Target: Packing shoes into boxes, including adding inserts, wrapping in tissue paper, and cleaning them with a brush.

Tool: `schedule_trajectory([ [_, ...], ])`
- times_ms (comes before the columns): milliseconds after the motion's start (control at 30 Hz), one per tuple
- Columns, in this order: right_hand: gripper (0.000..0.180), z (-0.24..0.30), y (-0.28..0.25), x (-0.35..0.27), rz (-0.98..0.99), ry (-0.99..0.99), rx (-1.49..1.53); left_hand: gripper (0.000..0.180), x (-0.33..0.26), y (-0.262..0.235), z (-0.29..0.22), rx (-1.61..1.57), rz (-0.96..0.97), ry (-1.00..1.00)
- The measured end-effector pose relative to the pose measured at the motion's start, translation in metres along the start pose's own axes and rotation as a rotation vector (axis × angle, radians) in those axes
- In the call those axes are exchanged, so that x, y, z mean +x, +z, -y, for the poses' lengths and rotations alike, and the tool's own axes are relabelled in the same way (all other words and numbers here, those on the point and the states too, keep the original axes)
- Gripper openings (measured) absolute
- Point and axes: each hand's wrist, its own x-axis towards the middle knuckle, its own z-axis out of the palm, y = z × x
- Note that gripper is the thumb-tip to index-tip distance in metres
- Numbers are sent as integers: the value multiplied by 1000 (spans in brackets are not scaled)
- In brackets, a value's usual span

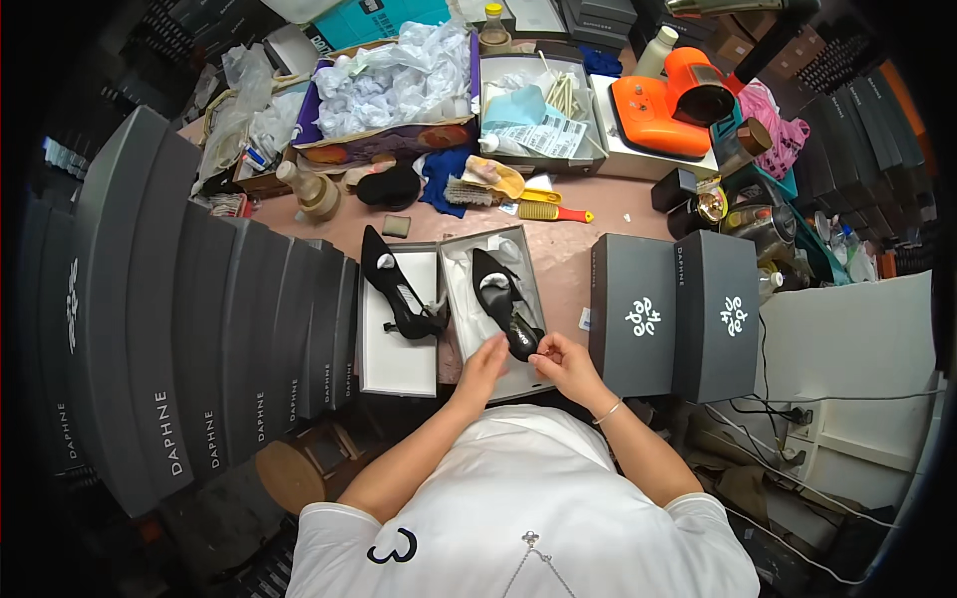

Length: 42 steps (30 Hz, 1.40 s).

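A black pointed slingback shoe point(490, 287) with white paper stuffed in its toe lies in an open grey shoe box point(461, 299) lined with white tissue. At its heel end, my right hand point(566, 365) has thumb and forefinger pinched on the edge of the shoe. My left hand point(484, 367) is beside the heel on the other side, fingers stretched out and holding nothing visible. To the left, the matching black heeled shoe point(387, 274) lies on its side across the white-lined box lid point(401, 361), paper in its toe.
Tall stacks of grey shoe boxes point(214, 329) stand on the left; two closed grey boxes point(633, 319) are at right. Behind lie a yellow-and-red brush point(554, 212), a black pad point(389, 186), a box of crumpled tissue point(394, 85) and an orange machine point(658, 115).
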Motion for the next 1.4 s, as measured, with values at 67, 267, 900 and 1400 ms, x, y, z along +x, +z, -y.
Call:
schedule_trajectory([
  [67, 13, -29, -5, -3, 23, 70, 159, 44, -31, 5, -10, 22, 247, -170],
  [267, 10, -47, -12, -3, 27, 122, 385, 36, -6, 17, -22, 601, 64, 141],
  [900, 10, -44, 8, -7, -165, 15, 250, 17, -29, -36, -43, -766, 353, -449],
  [1400, 35, -17, 35, -5, -215, -276, -670, 13, -19, -58, -59, -407, -21, 141],
])
